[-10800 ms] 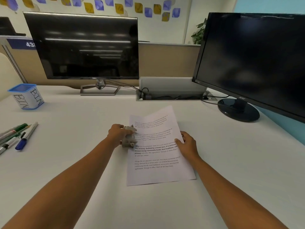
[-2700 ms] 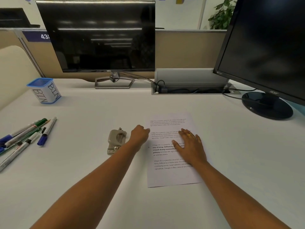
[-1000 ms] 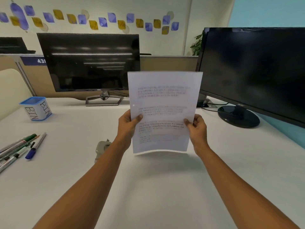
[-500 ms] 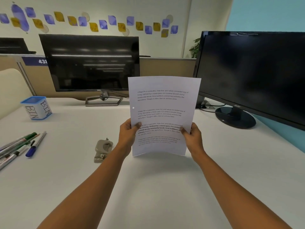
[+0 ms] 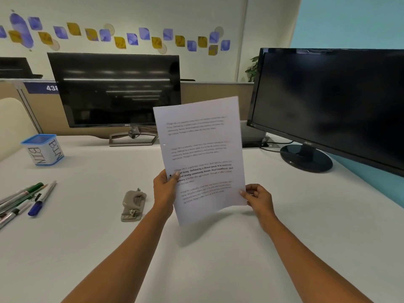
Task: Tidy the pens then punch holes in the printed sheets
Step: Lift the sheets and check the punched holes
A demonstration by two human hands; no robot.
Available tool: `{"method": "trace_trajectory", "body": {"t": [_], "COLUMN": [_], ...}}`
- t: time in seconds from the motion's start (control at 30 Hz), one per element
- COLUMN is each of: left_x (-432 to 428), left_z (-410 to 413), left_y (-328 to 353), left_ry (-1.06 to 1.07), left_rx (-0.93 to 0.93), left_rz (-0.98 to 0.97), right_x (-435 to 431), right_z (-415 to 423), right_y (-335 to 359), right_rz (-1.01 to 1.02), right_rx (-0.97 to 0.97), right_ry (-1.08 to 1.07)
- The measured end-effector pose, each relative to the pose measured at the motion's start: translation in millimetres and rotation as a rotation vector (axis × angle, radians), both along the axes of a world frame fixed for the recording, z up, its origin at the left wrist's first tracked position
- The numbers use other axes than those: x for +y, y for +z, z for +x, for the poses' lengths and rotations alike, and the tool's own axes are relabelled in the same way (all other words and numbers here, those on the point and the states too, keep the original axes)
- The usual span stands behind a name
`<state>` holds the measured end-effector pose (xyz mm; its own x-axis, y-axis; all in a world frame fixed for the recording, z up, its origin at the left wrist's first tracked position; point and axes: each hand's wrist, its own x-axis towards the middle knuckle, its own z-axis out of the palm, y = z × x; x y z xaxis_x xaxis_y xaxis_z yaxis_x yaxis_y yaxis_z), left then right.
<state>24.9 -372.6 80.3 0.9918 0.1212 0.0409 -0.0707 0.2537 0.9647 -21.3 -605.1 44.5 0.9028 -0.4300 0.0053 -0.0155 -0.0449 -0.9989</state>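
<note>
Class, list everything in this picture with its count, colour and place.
printed sheet: one, white, held up above the desk
hole punch: one, grey, on the desk left of the sheet
pens: several, green, blue-capped, white, at the desk's left edge
BIN pot: one, white with blue rim, back left
monitors: two, black, back left and right
desk: one, white, beneath everything
plant: one, green, behind the partition
left hand: holds the sheet's left edge
right hand: holds its right edge
</note>
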Motion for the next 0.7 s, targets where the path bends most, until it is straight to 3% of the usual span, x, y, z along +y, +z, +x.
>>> {"method": "trace_trajectory", "body": {"t": [0.23, 0.37, 0.47, 0.7], "left_x": [-13, -25, -31, -8], "left_z": [1, -4, -8, 3], "left_y": [4, 3, 1, 2], "left_ry": [0.141, 0.174, 0.179, 0.083], "left_rx": [0.072, 0.095, 0.101, 0.114], "left_rz": [-0.173, -0.252, -0.263, -0.181], "right_x": [13, 31, 44, 31], "right_z": [4, 9, 11, 14], "right_y": [13, 21, 21, 21], "right_rz": [0.446, 0.590, 0.492, 0.188], "right_rx": [-0.051, -0.034, -0.024, -0.016], "right_ry": [-0.035, 0.053, 0.163, 0.117]}}
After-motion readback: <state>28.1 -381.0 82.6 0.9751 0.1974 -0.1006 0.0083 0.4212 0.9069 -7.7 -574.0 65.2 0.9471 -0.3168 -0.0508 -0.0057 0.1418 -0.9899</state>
